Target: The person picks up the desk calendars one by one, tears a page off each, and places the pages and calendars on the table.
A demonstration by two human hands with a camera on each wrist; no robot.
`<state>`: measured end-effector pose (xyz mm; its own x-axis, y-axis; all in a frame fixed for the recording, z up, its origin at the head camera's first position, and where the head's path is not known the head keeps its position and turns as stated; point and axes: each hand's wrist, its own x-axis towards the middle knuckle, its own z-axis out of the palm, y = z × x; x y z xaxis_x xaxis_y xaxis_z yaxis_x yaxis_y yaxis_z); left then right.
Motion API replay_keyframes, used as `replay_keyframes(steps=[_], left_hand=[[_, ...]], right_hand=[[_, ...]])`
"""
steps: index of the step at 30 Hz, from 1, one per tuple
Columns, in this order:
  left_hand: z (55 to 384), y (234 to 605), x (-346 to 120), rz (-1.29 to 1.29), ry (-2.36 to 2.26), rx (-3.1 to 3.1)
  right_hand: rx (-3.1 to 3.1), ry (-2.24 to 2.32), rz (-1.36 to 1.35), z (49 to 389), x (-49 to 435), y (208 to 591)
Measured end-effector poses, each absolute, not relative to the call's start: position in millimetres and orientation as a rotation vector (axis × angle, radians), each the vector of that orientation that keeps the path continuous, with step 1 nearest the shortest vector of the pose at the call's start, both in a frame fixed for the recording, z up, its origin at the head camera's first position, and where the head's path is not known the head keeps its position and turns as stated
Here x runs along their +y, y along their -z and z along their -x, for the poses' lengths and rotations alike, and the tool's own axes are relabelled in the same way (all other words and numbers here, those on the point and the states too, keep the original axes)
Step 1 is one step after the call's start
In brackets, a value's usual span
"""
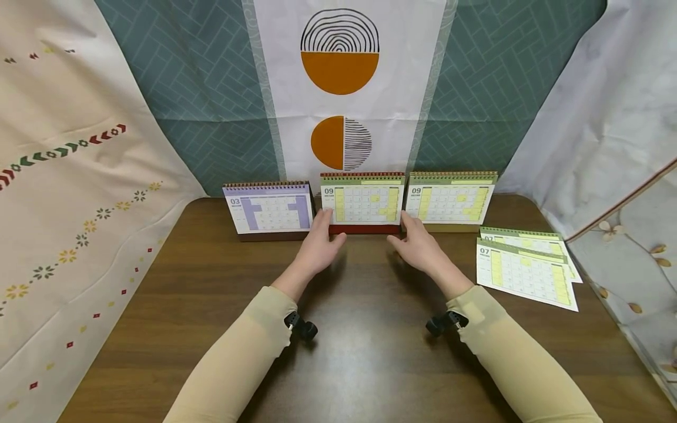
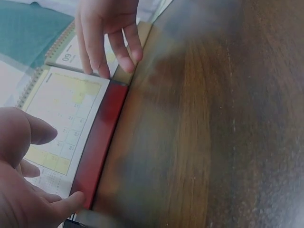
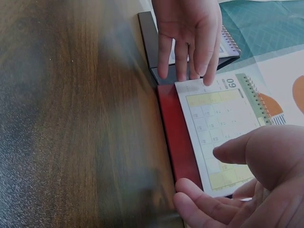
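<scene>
A desk calendar with a red base stands at the back middle of the table, its page marked 09. My left hand is at its left side and my right hand at its right side, fingers extended along the edges and thumbs in front. In the left wrist view, fingertips of the left hand lie right at the red base's end. The right wrist view has the right fingertips at the other end of that base. Neither hand curls round the calendar.
To the left stands a purple calendar with page 03; to the right, a green one on a tan base, also page 09. Two loose calendar sheets marked 07 overlap at the table's right edge. Cloth hangs behind and on both sides.
</scene>
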<state>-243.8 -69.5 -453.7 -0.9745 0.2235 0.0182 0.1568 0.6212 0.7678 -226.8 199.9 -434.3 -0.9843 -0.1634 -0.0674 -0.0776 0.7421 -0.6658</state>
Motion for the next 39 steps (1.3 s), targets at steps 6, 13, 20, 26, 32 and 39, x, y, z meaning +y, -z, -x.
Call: replay_keyframes(steps=[6, 13, 20, 26, 32, 39], left_hand=[[240, 445, -67, -0.291, -1.271, 2.754], [238, 445, -67, -0.276, -1.29, 2.757], [232, 440, -68, -0.286, -1.285, 2.777], [217, 428, -73, -0.345, -1.276, 2.761], [201, 417, -83, -0.42, -1.224, 2.79], [191, 415, -99, -0.457, -1.214, 2.845]], right_hand=[[2.806, 1.09, 0.189, 226, 199, 435], [2.793, 1.096, 0.21, 224, 199, 437], [2.785, 1.096, 0.19, 219, 200, 438], [2.91, 1.049, 0.204, 210, 196, 433], [3.039, 0.99, 0.262, 204, 186, 429], [3.126, 0.87, 0.255, 200, 176, 430]])
